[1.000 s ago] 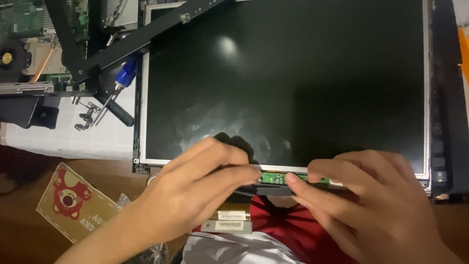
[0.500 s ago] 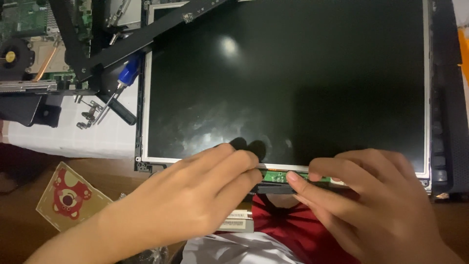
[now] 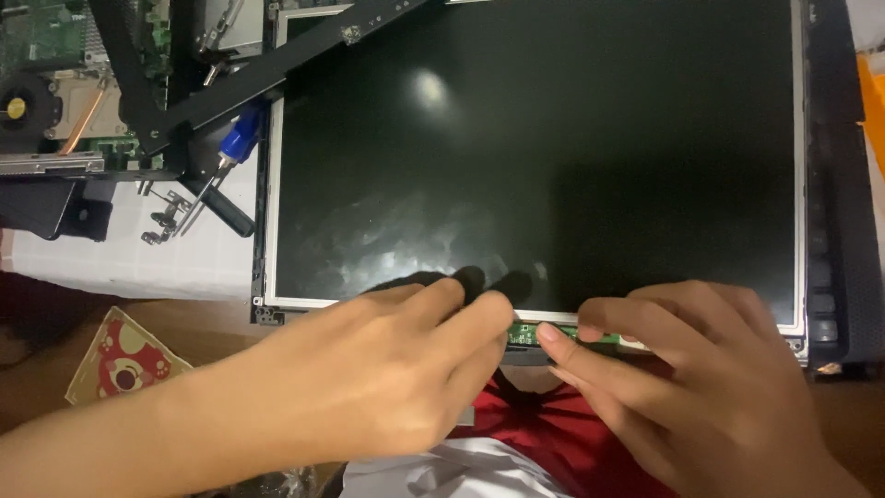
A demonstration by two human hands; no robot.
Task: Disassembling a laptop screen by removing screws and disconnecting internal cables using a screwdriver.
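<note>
1. Working at the near edge of the bare, glossy black flat display panel (image 3: 535, 157) with its thin silver metal frame, the person has both hands down on its lower border.
2. The left hand (image 3: 369, 378) lies flat, fingers together and stretched forward, fingertips resting on the panel's bottom edge beside the small green circuit strip (image 3: 524, 333); it grips nothing.
3. The right hand (image 3: 701, 378) comes in from the other side, fingers curled and close, the forefinger tip touching that green strip; whether anything is pinched beneath it cannot be told.
4. The panel lies flat on the work surface, screen up, partly over the white squared cloth (image 3: 129, 258), with a black frame bar (image 3: 277, 69) crossing its upper left corner.
5. It looks thin, stiff and light, but fragile: the glass face is smeared and probably slippery, and likely to crack if flexed.
6. The metal frame at the sides seems the safest hold, both hands, keeping off the glass and off the delicate strip.
7. A blue-handled screwdriver (image 3: 241, 136) lies just left of the panel, a green motherboard with a fan (image 3: 28, 97) beyond it, and a red-and-tan printed card (image 3: 120, 364) near the left forearm.
</note>
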